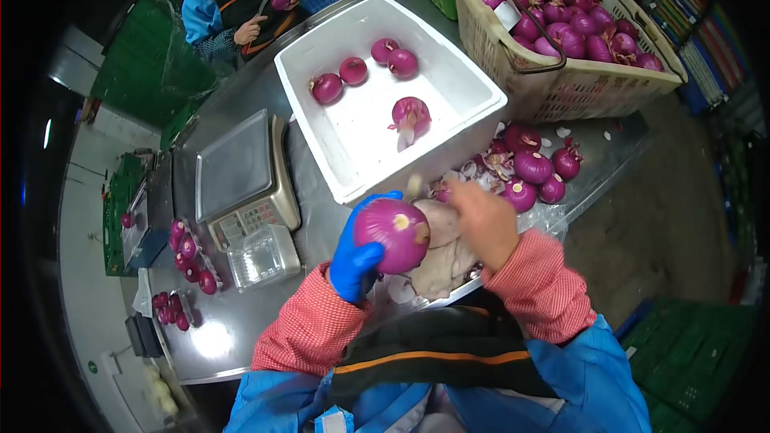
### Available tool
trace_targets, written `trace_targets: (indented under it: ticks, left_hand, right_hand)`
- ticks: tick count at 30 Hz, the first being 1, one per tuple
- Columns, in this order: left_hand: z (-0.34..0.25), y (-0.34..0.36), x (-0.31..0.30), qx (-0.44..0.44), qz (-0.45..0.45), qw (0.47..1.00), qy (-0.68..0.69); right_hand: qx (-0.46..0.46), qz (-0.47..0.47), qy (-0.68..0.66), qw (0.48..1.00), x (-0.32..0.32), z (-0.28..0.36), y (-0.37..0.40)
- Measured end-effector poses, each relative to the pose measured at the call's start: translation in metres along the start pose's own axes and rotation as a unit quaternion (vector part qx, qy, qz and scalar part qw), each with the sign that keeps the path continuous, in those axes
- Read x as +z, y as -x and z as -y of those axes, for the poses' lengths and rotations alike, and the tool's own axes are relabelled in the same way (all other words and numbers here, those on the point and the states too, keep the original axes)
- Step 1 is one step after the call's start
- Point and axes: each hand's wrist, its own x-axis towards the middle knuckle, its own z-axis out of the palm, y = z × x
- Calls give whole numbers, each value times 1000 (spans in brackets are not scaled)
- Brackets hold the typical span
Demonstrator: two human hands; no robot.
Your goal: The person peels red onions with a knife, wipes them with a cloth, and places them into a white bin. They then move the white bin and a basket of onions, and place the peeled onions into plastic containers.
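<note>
Centrally, left hand [351, 261], blue glove, raised in front of the body, palm turned inward, fingers curled around a large red onion [392, 236]; thumb across its lower side. Onion held up off the table [337, 184], in front of the near corner of the white foam box [385, 96]. Forearm angles up and inward, checked red sleeve [309, 321]. Right hand [484, 220], bare, apart from the held onion, over the cloth [441, 252] and beside the loose onions [531, 170]; forearm slants inward from lower right. Right hand blurred; fingers look bent, cannot tell whether they grip anything. Box holds five onions; full crate [561, 48] behind it, scale [245, 176] to its left.
</note>
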Motion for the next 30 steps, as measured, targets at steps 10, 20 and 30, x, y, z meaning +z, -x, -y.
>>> trace_targets:
  ticks: [10, 20, 30]
  left_hand:
    - [1, -12, 6, 51, -44, 968, -244]
    - [35, -8, 2, 37, -6, 994, -100]
    - [16, 0, 10, 21, -42, 961, -272]
  right_hand:
    - [145, 81, -366, 916, -23, 23, 5]
    - [323, 158, -785, 504, 6, 28, 27]
    - [-61, 44, -16, 997, -30, 29, 5]
